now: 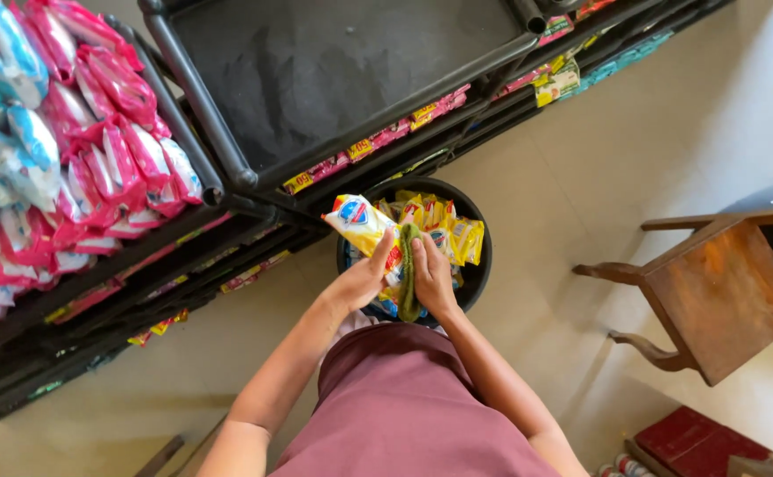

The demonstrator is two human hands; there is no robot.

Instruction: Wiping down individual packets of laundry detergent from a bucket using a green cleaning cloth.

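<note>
My left hand grips a yellow and white packet by its lower end, above a round black tub on the floor. My right hand holds a green cloth pressed against that packet. Inside the tub lie several more yellow packets. Both hands are close together over the tub's near rim.
A black shelf rack with a bare dusty top tray stands ahead; lower tiers hold small packets. Pink and blue packets fill the rack at left. A wooden chair stands at right, a red box by it.
</note>
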